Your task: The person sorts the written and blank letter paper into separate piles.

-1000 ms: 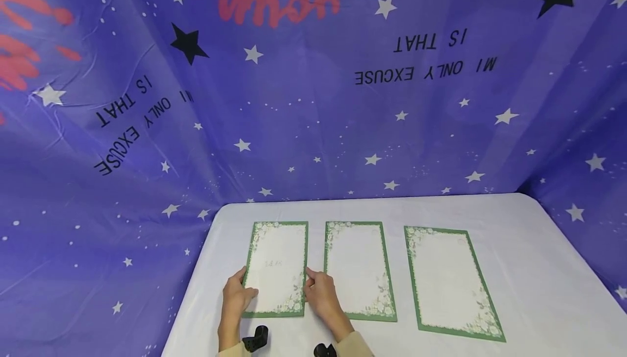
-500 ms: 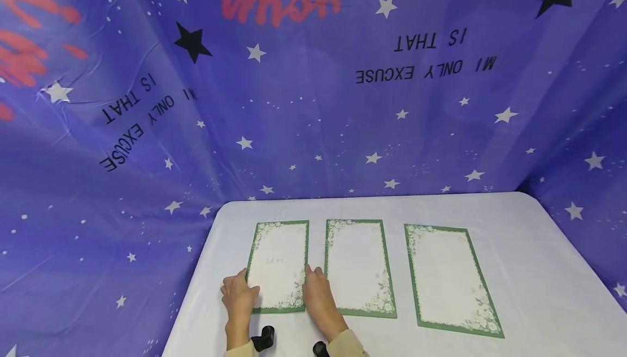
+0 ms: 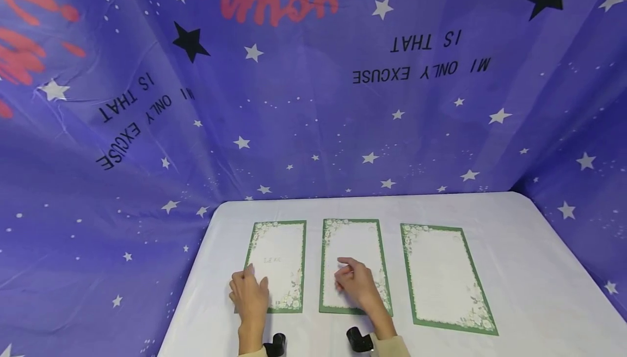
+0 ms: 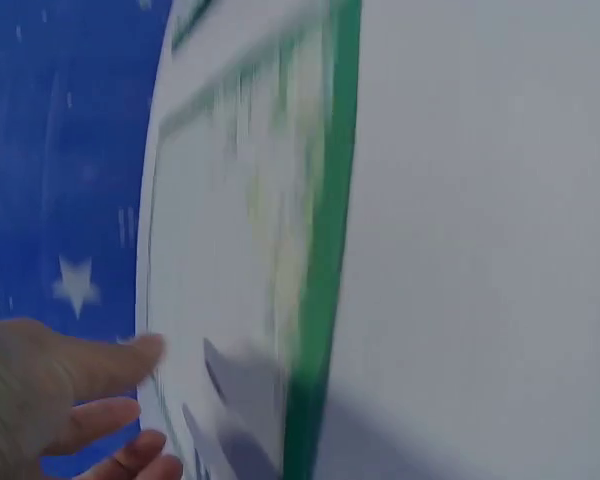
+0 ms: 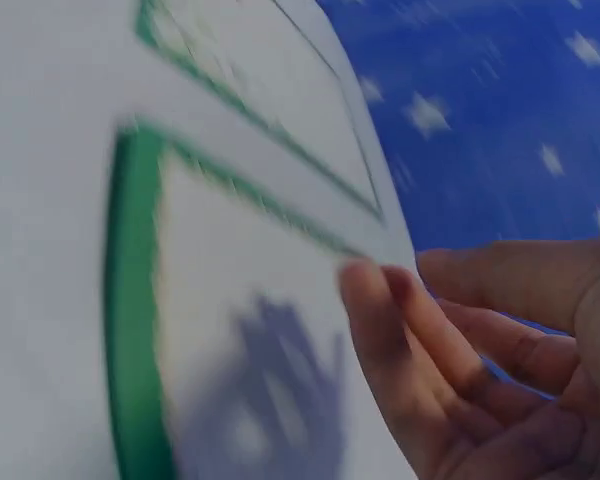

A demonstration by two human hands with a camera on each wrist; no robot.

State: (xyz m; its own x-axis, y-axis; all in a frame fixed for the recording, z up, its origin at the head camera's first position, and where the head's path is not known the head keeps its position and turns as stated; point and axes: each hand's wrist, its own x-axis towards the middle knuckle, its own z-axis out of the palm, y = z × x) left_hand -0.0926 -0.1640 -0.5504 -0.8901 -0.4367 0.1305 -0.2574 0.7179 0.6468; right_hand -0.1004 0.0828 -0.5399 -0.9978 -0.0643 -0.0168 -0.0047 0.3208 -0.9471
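Observation:
Three white letter-paper sheets with green, flowered borders lie in a row. The left sheet (image 3: 288, 242) bears faint writing near its middle. Over its lower left edge is my left hand (image 3: 251, 296), fingers loosely spread and holding nothing; the left wrist view has these fingers (image 4: 100, 365) above the paper with a shadow beneath. My right hand (image 3: 360, 286) hovers above the middle sheet (image 3: 350, 240), its fingers loosely bent around nothing. In the right wrist view a hand shadow falls on the paper below those fingers (image 5: 375, 310). The right sheet (image 3: 443, 275) lies apart from both hands.
A white cloth covers the table (image 3: 529, 291) under the sheets. Purple-blue curtain (image 3: 313, 101) with stars and lettering hangs behind and at both sides. Black devices (image 3: 360, 339) sit at both wrists.
My right hand has left the left sheet's right edge and moved right, over the middle sheet. The left hand has let go of the left edge and shifted slightly right, over the paper.

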